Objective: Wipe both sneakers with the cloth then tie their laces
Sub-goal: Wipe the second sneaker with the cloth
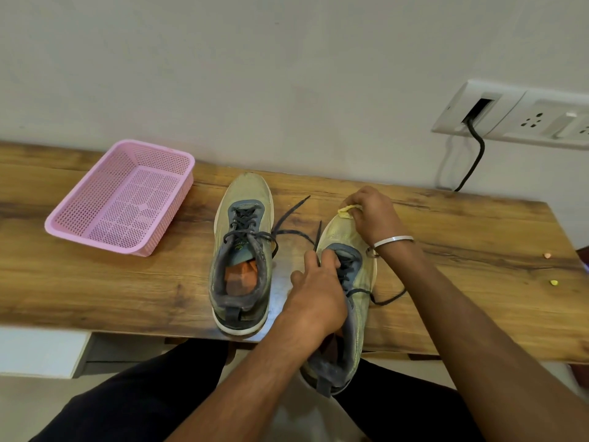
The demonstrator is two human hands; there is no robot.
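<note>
While my right hand (373,215) bunches the small yellow cloth (350,209) against the toe of the right-hand olive mesh sneaker (342,237), fingers curled round the cloth, my left hand (315,291) grips that shoe over its tongue and collar, with a dark lace running up between the fingers. This sneaker is tilted, its heel hanging off the near edge of the wooden worktop (127,288) above my lap, its toe pointing far and slightly right. Its long axis runs straight away from me, so I judge the wiping stroke should travel from toe back toward my left hand, which steadies the shoe; the right hand is the one already at the toe.

Just to the left stands the other olive mesh sneaker (243,253), flat on the worktop, toe far, its dark laces (287,218) untied and trailing toward the shoe I hold. Farther left sits a pink perforated plastic basket (124,199). Neither shoe's laces are tied yet.
</note>
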